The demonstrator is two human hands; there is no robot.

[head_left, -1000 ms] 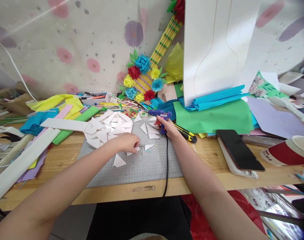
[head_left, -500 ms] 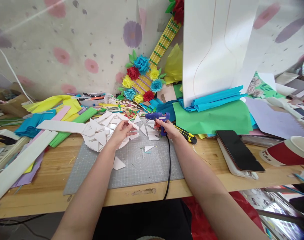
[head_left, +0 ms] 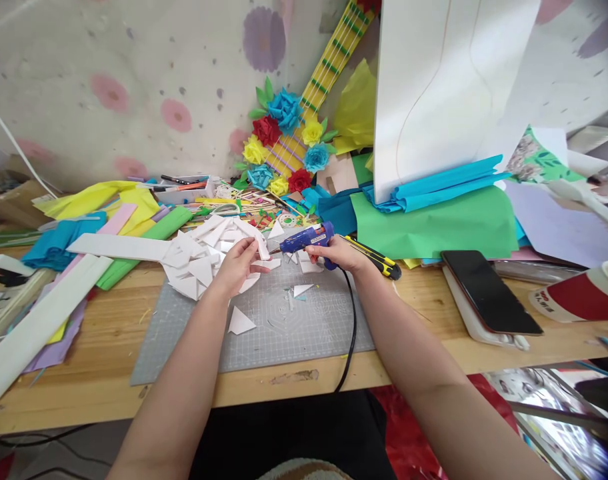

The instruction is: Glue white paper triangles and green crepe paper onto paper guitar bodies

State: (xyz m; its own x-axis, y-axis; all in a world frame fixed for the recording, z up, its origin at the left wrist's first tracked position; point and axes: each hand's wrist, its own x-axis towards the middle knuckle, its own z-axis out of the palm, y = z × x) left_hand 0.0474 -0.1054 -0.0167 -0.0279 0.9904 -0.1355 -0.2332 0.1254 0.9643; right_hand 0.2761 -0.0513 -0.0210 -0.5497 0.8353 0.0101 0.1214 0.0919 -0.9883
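1. Head view, the setting: I sit at a wooden worktop pushed against a wall hung with a pale flowered sheet. Coloured paper is heaped along the back, with a yellow paper guitar trimmed in paper roses leaning on the wall and a tall white board standing upright to its right.

2. Head view, the middle: a grey cutting mat lies in front of me. A pile of white triangles covers its far left corner, and single triangles lie loose on the bare mat.

3. Head view, my left hand: it is raised just over the pile, fingers closed on one white foam piece, which I hold up with its long edge running roughly away from me.

4. Head view, my right hand: it is wrapped around the handle of the blue glue gun. The gun's long axis runs right to left, tilted slightly down towards its nozzle, and its black cord drops over the near edge of the worktop.

5. The relation that counts: the foam piece is directly left of the nozzle, with the tip just beside its right edge; I cannot tell whether they touch.

6. Head view, the right side: a yellow utility knife lies just behind my right wrist, a black phone rests further right, and a red paper cup lies on its side near the edge.
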